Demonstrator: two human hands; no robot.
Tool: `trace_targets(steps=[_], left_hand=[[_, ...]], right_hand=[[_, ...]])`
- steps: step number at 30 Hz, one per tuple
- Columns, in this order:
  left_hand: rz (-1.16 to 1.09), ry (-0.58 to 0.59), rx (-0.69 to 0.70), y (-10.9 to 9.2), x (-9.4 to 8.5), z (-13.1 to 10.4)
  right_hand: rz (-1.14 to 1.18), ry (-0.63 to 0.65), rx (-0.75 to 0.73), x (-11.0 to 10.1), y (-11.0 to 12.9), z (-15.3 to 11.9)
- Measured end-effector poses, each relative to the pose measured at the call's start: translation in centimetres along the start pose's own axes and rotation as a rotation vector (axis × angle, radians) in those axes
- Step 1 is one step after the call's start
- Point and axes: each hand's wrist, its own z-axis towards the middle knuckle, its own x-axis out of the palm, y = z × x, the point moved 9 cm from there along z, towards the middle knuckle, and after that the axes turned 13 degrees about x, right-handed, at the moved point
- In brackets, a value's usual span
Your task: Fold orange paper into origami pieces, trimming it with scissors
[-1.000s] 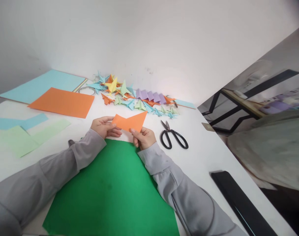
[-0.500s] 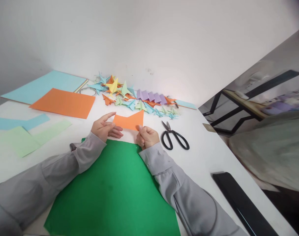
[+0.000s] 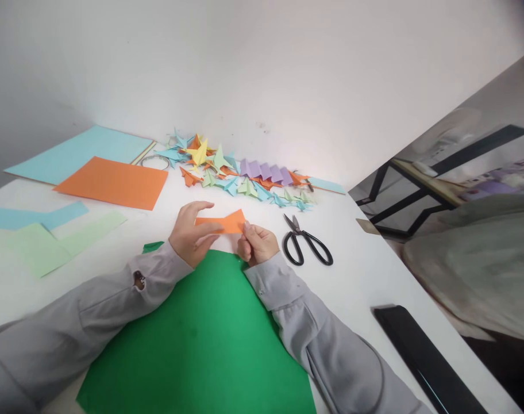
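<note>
Between my hands is a small piece of orange paper [image 3: 232, 221], lifted over the far end of a green sheet [image 3: 201, 328]. My right hand [image 3: 258, 244] pinches its right corner between thumb and curled fingers. At its left part, my left hand [image 3: 192, 233] has the thumb laid across the paper, the index finger arched above, and the other fingers partly hidden. Black-handled scissors [image 3: 297, 232] lie with blades parted on the white table, just right of my right hand.
Folded paper cranes [image 3: 197, 154] in several colours line the wall, beside a pleated purple paper strip [image 3: 266, 171]. To the left lie an orange sheet [image 3: 113, 183], blue sheets [image 3: 81, 152] and pale green pieces [image 3: 44, 250]. A long black object [image 3: 426, 359] rests near the right edge.
My left hand has moved right along the orange paper, its thumb now lying over it. The paper appears narrower and tilted, its right corner lower. My right hand keeps its pinch.
</note>
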Motion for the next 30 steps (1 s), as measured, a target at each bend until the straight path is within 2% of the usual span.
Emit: trace_targets(steps=[3,6,8,10,12,14,16,20,26,30], left_hand=[[-0.059,-0.064,-0.052,0.0,-1.3,0.7],[-0.134,-0.179,-0.201,0.3,-3.1,0.9],[-0.279,-0.236,-0.316,0.8,-3.4,0.6],[-0.477,-0.241,-0.514,1.9,-2.1,-0.3],[-0.639,-0.164,-0.741,2.9,0.2,-1.8],[-0.71,-0.075,-0.869,3.1,1.9,-2.9],[-0.707,-0.018,-0.832,2.8,2.6,-2.7],[-0.646,-0.006,-0.642,2.1,2.3,-1.4],[-0.637,0.065,-0.622,2.7,2.9,-1.7],[-0.711,0.12,-0.607,2.9,3.8,-1.9]], right_hand=[[-0.03,-0.037,-0.02,-0.2,0.1,-0.1],[0.016,-0.159,-0.084,-1.7,0.5,0.0],[0.051,-0.243,-0.165,-2.8,1.2,-0.3],[0.037,-0.251,-0.227,-2.9,1.7,-0.7],[-0.043,-0.172,-0.232,-1.7,1.8,-1.1],[-0.189,-0.103,-0.202,-0.2,1.5,-1.6],[-0.307,-0.095,-0.178,0.7,1.3,-2.0],[-0.43,-0.081,-0.2,1.6,1.4,-1.9],[-0.493,-0.066,-0.253,1.9,1.6,-1.0],[-0.426,-0.096,-0.136,0.8,1.0,-0.3]])
